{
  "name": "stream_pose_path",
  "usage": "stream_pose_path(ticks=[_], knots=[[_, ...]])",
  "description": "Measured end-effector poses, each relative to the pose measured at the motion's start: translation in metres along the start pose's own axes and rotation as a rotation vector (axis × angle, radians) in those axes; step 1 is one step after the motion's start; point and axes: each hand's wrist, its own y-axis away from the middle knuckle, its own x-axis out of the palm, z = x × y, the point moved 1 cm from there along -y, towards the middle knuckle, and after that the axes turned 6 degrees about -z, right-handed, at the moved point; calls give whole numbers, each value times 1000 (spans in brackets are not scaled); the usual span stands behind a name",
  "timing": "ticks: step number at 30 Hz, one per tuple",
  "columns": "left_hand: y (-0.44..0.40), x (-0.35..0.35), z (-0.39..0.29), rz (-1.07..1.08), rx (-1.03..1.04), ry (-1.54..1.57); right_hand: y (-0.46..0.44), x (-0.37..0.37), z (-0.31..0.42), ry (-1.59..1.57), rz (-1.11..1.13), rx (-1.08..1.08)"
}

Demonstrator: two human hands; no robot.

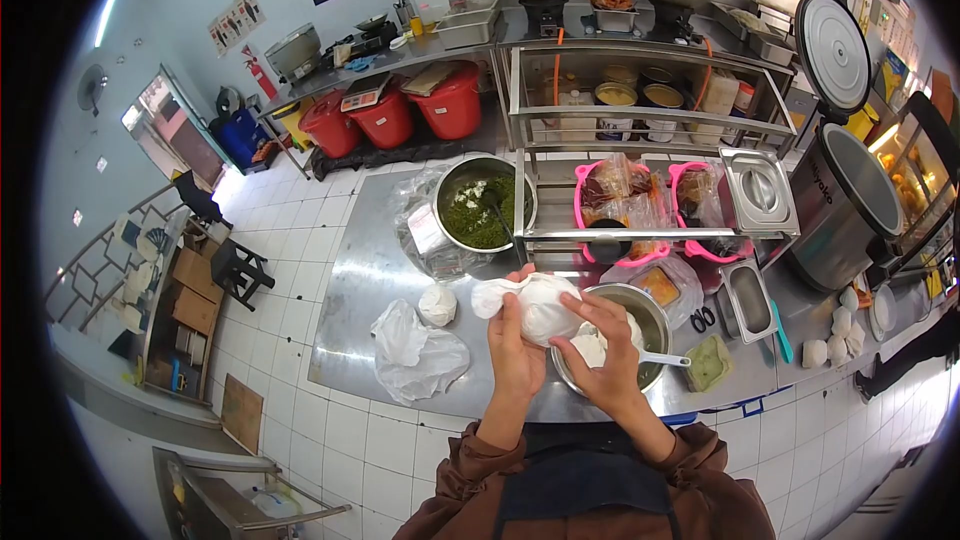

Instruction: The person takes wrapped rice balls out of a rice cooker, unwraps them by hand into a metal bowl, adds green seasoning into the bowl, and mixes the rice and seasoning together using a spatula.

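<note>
The left hand (517,345) curls around a white bag (540,310). The right hand (612,348) is half open, fingers by its side. The bag is above the table (345,340), near a bowl (657,314).

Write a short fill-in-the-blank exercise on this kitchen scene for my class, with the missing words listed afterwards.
1. The left hand holds a bundle whose colour is ____, with the right hand at its side.
2. In the picture, the round lump on the steel table lies to the ____ of the held bundle.
3. The number of large red bins is ____.
4. The baskets holding wrapped packets are coloured ____.

Missing words: white; left; three; pink.
</note>
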Motion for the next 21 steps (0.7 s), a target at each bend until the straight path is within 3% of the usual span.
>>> stream_pose_path(ticks=[2, 4, 8, 10, 14, 16, 21], knots=[[4, 6, -1, -41, 26, -11, 2, 0, -1, -23, -35, 3], [6, 8, 2, -83, 54, -21, 2, -1, -3, -415, -108, 353], [7, 3, 15, -47, 126, -88, -1, -7, 1, -270, -19, 357], [7, -1, 21, -34, 120, -105, -6, -11, 0, -57, 2, 208], [9, -5, 29, -67, 124, -29, -13, -19, -4, -70, -38, 198], [9, -5, 31, -80, 162, -38, -11, -20, -7, 27, -22, 35], [11, 1, 34, -44, 164, -62, -14, -24, -12, 38, -19, -26]])
